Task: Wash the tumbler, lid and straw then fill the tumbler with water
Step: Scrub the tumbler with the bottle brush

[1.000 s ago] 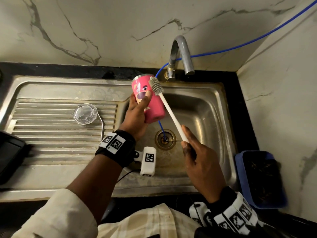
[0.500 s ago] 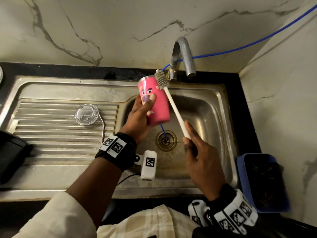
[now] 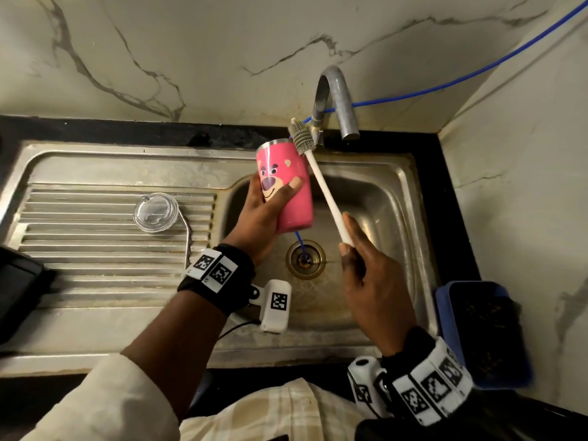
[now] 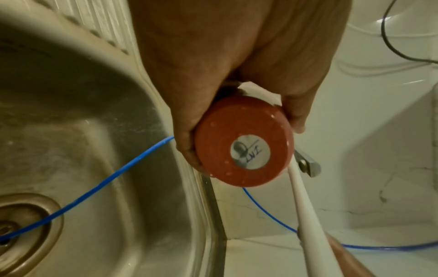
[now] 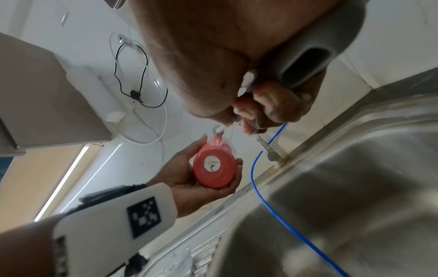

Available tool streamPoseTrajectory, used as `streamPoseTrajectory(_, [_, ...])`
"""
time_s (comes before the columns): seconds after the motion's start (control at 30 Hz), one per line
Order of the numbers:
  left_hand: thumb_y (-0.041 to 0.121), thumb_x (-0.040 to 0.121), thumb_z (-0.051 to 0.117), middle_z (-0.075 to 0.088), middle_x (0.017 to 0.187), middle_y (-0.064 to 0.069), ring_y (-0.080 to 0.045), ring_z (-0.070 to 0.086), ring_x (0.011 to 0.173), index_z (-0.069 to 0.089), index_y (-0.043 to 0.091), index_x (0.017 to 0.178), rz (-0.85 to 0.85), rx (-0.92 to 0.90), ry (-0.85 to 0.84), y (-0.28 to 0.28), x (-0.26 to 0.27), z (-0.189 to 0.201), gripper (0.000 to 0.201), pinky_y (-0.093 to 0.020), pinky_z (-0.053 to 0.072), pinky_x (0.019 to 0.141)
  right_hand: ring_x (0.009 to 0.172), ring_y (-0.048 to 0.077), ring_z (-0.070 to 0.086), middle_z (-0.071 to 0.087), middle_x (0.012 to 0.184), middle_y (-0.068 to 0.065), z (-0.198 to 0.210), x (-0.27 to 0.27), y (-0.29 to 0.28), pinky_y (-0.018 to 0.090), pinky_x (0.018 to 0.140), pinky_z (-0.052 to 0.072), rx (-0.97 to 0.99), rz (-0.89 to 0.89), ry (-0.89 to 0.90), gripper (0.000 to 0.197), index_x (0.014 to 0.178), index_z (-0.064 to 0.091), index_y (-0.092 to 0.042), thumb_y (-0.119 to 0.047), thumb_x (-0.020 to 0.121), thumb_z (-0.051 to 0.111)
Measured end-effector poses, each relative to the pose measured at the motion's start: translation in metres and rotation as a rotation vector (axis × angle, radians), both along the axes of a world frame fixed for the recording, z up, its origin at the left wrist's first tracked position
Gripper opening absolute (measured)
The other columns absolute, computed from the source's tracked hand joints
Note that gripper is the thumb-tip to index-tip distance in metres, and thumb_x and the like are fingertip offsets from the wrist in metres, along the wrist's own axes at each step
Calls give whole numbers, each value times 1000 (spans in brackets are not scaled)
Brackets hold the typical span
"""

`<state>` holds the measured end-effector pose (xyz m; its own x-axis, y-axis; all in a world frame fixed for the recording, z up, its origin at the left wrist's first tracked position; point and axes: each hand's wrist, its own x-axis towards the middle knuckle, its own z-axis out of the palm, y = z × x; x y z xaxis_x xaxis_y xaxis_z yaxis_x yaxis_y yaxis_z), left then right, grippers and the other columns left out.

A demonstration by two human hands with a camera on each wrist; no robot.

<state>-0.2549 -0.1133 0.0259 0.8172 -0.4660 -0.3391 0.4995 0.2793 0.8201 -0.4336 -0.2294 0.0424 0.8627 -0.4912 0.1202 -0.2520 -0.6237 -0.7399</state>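
My left hand [image 3: 270,202] grips a pink tumbler [image 3: 288,183] with a bear face, held tilted over the sink basin with its steel rim toward the tap. Its round base [image 4: 244,144] faces the left wrist view and shows as the tumbler base [image 5: 214,167] in the right wrist view. My right hand [image 3: 356,246] holds the white handle of a bottle brush [image 3: 324,189]; its grey bristle head [image 3: 302,136] sits just outside the tumbler's rim, on the right. The clear lid [image 3: 156,211] lies on the drainboard, with a thin metal straw [image 3: 188,237] beside it.
The steel tap [image 3: 337,100] stands behind the basin [image 3: 394,218], no water visibly running. A blue tube [image 3: 300,243] drops into the drain [image 3: 305,259]. A blue container [image 3: 483,332] sits on the right counter, a black object [image 3: 16,291] at the left edge.
Both hands have lifted toward the tap. The brush head has slid up along the tumbler's side and now stands above its rim.
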Motion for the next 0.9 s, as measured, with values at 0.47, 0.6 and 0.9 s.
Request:
streamPoseTrajectory(0.47, [17, 97, 70, 60, 142, -20, -37, 63, 127, 46, 9, 147, 27, -38, 82, 1, 10, 0, 56, -51, 61, 83, 64, -19, 56, 60, 77, -20, 2, 4, 6, -4, 66, 37, -6, 40, 5, 52, 156, 48, -25, -20, 106, 58])
streamPoseTrajectory(0.6, [19, 97, 69, 67, 134, -16, -29, 72, 108, 49, 7, 147, 110, -24, 126, 8, 23, -1, 55, -47, 62, 75, 71, -1, 68, 78, 96, -5, 0, -13, 12, 10, 65, 50, -20, 105, 7, 50, 157, 45, -32, -34, 108, 50])
streamPoseTrajectory(0.9, [26, 80, 69, 66, 127, -16, -34, 69, 112, 52, 12, 140, 55, 28, 75, -3, 6, -4, 64, -51, 63, 79, 58, -11, 55, 57, 71, -18, 2, 2, 8, 1, 61, 38, -23, 53, 15, 52, 157, 45, -28, -25, 106, 55])
